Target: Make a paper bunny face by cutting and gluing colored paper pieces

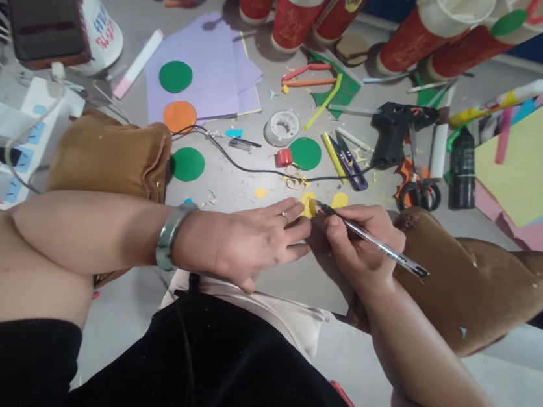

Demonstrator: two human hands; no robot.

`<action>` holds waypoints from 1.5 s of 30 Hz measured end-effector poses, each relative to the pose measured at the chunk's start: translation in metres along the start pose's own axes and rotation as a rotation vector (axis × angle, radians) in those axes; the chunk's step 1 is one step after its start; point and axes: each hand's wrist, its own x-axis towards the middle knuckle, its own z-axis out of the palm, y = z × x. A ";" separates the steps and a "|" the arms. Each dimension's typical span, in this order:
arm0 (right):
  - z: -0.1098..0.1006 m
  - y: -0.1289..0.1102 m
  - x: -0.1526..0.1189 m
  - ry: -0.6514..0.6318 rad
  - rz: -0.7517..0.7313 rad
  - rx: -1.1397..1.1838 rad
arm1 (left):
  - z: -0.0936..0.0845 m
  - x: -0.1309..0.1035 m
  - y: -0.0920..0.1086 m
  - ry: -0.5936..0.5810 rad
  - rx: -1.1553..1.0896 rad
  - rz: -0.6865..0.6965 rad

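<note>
My right hand (365, 245) is closed around a pen (384, 244) with a clear barrel and black ends. The pen's tip meets a small yellow paper piece (309, 205) on the table. My left hand (268, 236) lies flat with its fingers stretched out, and its fingertips press on the edge of that same piece. Two more small yellow paper pieces lie close by: an oval (340, 201) just right of it and a smaller one (260, 193) to the left. Green paper circles (305, 154) and an orange one (180, 117) lie further off.
A black glue gun (394, 132) trails its cord across the table. Scissors (420, 188), purple-handled snips (352, 164) and a tape roll (282, 128) lie beyond my hands. Red paper cups (297, 17) line the back. Brown cushions (110, 156) flank both forearms. A phone (42, 1) stands at left.
</note>
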 end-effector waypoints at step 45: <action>-0.005 -0.001 -0.001 0.000 -0.130 0.095 | 0.003 -0.001 -0.001 -0.026 0.013 -0.001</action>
